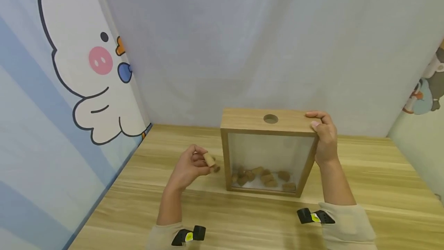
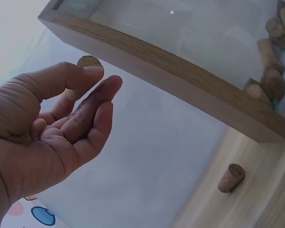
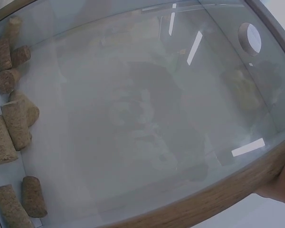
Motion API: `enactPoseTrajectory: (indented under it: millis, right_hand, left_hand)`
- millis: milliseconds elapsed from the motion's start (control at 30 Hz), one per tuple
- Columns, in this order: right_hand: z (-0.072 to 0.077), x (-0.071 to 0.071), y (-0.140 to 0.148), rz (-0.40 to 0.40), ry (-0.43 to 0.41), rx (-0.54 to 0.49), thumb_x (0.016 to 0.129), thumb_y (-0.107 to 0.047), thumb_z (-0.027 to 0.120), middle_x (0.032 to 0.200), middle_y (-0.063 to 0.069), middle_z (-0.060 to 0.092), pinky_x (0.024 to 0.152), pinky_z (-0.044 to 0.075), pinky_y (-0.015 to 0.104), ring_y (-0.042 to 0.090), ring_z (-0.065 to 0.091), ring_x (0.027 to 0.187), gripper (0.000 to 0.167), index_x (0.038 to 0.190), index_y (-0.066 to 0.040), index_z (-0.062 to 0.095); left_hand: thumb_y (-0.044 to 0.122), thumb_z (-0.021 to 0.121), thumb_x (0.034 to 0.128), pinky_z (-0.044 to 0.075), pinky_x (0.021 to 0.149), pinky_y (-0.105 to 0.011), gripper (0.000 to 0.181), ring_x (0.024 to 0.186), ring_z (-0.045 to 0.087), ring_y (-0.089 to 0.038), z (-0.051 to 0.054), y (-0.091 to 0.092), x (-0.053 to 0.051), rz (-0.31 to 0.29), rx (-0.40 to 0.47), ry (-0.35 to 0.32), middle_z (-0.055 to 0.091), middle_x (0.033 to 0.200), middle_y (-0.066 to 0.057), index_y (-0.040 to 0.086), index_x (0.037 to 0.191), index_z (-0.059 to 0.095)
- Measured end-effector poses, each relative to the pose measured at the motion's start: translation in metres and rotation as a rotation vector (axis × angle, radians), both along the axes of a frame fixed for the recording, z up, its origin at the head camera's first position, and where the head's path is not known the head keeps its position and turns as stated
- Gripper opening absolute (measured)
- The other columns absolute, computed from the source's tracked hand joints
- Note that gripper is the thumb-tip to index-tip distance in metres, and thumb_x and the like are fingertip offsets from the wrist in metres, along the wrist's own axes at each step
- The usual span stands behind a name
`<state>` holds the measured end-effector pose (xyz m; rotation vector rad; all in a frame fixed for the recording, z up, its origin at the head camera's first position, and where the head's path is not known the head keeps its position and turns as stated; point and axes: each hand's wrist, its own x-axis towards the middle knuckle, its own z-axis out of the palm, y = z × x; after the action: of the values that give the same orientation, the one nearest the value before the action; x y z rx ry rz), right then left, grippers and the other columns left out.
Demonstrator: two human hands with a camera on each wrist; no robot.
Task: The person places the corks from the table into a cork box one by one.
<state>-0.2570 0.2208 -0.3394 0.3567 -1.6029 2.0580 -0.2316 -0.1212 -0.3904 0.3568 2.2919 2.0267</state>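
Observation:
A cork [image 1: 209, 159] is pinched between the thumb and fingers of my left hand [image 1: 189, 169], left of a wooden box frame [image 1: 243, 120] with a clear front. In the left wrist view the thumb partly hides this cork [image 2: 89, 60]. The frame stands upright on the table, with a round hole [image 1: 271, 119] in its top. Several corks [image 1: 267, 179] lie along its bottom inside; the right wrist view shows these corks [image 3: 15, 124] closer. My right hand [image 1: 326, 138] grips the frame's upper right corner, thumb on top. Behind the left fingers, a loose cork [image 2: 232, 178] lies on the table.
The wood-grain table [image 1: 132, 203] extends to both sides of the frame. A pale curtain [image 1: 243, 49] hangs behind it. On the left is a wall panel with a white cartoon figure [image 1: 76, 49]; another printed figure [image 1: 424, 92] shows at the right.

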Motion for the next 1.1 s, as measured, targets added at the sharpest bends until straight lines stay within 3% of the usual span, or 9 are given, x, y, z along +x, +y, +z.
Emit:
enactPoseTrajectory:
  millis: [467,700,867,1100]
  right_hand:
    - [0.000,0.002,0.000,-0.008,0.000,-0.007,0.082,-0.011,0.039,0.100,0.010,0.050,0.070,0.034,0.035,0.023,0.044,0.086,0.026,0.092,-0.014,0.063]
    - [0.000,0.000,-0.001,-0.005,0.026,-0.010,0.083,-0.010,0.040,0.101,0.010,0.050,0.072,0.033,0.036,0.023,0.044,0.088,0.025,0.092,-0.014,0.064]
    - [-0.001,0.000,-0.001,-0.003,0.026,-0.024,0.082,-0.011,0.040,0.102,0.010,0.050,0.074,0.032,0.037,0.024,0.044,0.089,0.025,0.092,-0.014,0.064]
    - [-0.001,-0.001,-0.001,0.000,0.038,-0.033,0.081,-0.010,0.040,0.104,0.009,0.050,0.078,0.028,0.039,0.024,0.043,0.093,0.026,0.091,-0.015,0.064]
  left_hand:
    - [-0.013,0.071,0.0732,0.052,0.070,-0.033,0.049,0.081,0.063,-0.023,0.026,0.007,0.014,-0.053,0.175,0.112,0.058,0.094,-0.015,-0.007,0.113,0.044]
    - [-0.009,0.070,0.0779,0.050,0.065,-0.026,0.043,0.076,0.060,-0.019,0.037,0.019,0.016,-0.016,0.166,0.271,0.057,0.093,-0.013,-0.005,0.116,0.050]
    - [-0.005,0.069,0.0808,0.050,0.067,-0.028,0.044,0.078,0.059,-0.022,0.049,0.029,0.017,-0.042,0.167,0.372,0.058,0.096,-0.016,-0.003,0.121,0.052]
    - [-0.002,0.070,0.0813,0.049,0.070,-0.029,0.045,0.081,0.057,-0.023,0.069,0.042,0.021,-0.061,0.169,0.406,0.058,0.097,-0.015,0.001,0.123,0.055]
